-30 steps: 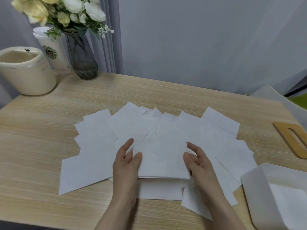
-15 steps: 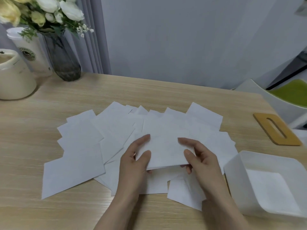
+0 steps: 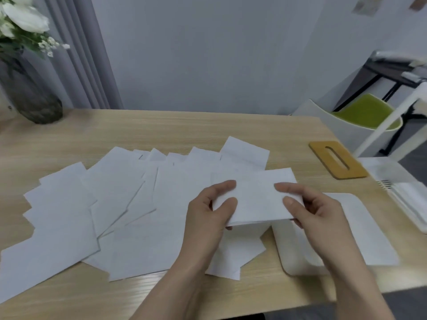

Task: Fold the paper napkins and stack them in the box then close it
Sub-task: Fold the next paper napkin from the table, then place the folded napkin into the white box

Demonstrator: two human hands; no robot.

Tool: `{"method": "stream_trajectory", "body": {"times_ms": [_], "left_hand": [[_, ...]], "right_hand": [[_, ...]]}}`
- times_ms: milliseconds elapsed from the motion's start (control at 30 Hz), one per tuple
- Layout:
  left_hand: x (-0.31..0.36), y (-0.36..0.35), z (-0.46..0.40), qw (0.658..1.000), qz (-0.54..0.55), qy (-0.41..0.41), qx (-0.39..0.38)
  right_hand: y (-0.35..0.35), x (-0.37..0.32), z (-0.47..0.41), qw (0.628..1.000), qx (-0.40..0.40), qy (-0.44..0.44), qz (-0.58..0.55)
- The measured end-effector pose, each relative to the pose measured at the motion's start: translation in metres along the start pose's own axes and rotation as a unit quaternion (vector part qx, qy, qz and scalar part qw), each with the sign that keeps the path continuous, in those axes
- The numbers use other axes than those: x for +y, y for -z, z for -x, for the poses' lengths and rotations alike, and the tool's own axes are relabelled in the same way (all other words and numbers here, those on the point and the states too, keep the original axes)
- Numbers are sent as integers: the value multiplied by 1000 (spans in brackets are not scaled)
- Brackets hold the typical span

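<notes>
Pale grey wall (image 3: 208,54) at twelve o'clock, grey curtain (image 3: 80,54) at eleven, wooden table (image 3: 161,128) filled the foreground, white chair (image 3: 342,125) with green seat (image 3: 365,112) at two, dark desk (image 3: 388,75) behind it.

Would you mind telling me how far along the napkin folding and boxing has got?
Early on. Both the left hand and right hand pinch one folded napkin beside the white box, which seems to hold napkins already. Many unfolded napkins lie spread on the table, and the wooden lid lies off the box.
</notes>
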State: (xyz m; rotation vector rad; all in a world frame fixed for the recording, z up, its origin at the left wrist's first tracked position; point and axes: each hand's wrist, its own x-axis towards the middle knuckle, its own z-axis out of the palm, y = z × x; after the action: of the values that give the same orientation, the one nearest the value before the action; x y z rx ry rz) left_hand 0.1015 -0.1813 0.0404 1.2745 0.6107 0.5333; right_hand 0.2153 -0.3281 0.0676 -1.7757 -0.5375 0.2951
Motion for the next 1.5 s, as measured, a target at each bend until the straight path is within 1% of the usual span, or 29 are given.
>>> {"method": "stream_trajectory", "body": {"times_ms": [133,267,333,433,500,567,600,667,767,800,933,1000,1133,1200,1367,1500], "left_hand": [[-7,-33,0,991,-123,-40,-42],[-15,-61,2,967,-229,-72,-91],[-18,-74,1,952,-273,-100,-99],[-25,-90,-1,930,-325,-139,-99],[-30,-97,-1,913,-358,-161,-110],[-35,-102,0,886,-407,-185,-120],[-36,-103,0,869,-437,-197,-123],[-38,-106,1,829,-500,-217,-126],[-36,-108,2,761,-590,-238,-130],[-36,-109,1,744,-610,-239,-134],[-31,-109,-2,692,-663,-242,-154],[-31,-110,-3,671,-681,-241,-166],[-31,-110,-7,648,-696,-247,-187],[-32,-109,-8,637,-702,-251,-194],[-35,-110,-10,625,-712,-249,-199],[-38,-110,-8,639,-702,-245,-197]], "right_hand": [[39,11,0,998,47,1,34],[72,22,4,996,83,-11,41],[86,28,7,993,101,-28,58],[100,35,11,981,126,-42,142],[104,39,14,961,140,-40,235],[106,41,16,929,143,-33,339],[106,43,16,917,142,-31,371],[106,45,16,901,145,-26,408],[102,49,18,871,159,-9,464],[101,50,18,863,161,-7,479],[100,55,17,837,134,-26,531],[102,58,17,839,112,-54,530],[107,63,12,864,81,-87,490],[108,66,9,869,73,-94,480],[109,68,8,864,75,-99,488],[107,67,10,848,86,-94,515]]}}
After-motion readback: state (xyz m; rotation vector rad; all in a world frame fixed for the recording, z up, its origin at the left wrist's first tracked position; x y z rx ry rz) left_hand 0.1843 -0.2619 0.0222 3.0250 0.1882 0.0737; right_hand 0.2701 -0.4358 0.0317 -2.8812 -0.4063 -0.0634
